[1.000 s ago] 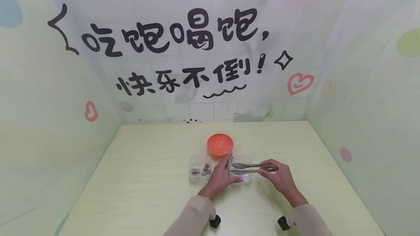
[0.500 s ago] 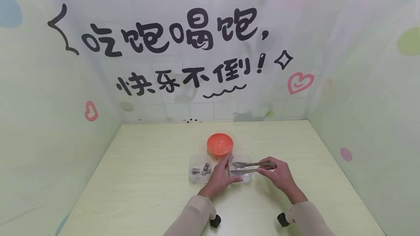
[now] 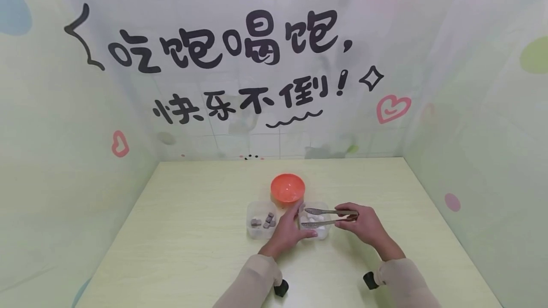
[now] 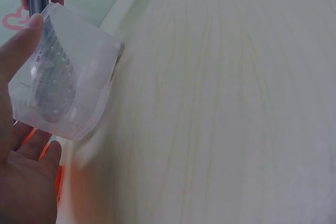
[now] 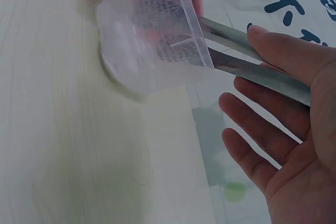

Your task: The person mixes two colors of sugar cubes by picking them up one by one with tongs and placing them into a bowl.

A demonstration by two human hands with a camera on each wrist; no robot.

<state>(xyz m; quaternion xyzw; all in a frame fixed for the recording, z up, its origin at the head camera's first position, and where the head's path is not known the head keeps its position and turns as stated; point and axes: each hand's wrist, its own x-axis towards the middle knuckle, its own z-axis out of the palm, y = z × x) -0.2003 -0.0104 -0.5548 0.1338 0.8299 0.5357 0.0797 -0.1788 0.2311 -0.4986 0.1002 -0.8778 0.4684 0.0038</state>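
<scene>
My left hand (image 3: 288,233) grips a clear plastic container (image 3: 325,233) across its width, thumb at the near side and fingers at the far side. White pieces (image 3: 321,219) lie in it. My right hand (image 3: 367,226) holds metal tongs (image 3: 331,212) by the handle end, between thumb and fingers, with the arms spread apart. In the right wrist view, the perforated ends of the tongs (image 5: 257,74) show through the container wall (image 5: 123,51), with nothing visible pinched between them. The other fingers of that hand extend loosely below the handle.
Left of my left hand stands a second clear container (image 3: 252,234) holding several grey-brown cubes (image 3: 269,220). An orange bowl (image 3: 288,188) sits just behind the two containers. The pale wooden table (image 3: 192,232) is bordered by printed curtains on three sides.
The tongs' arms have spread wider and my right hand has shifted slightly upward in view. More of the white pieces show between the arms. My left hand keeps its hold.
</scene>
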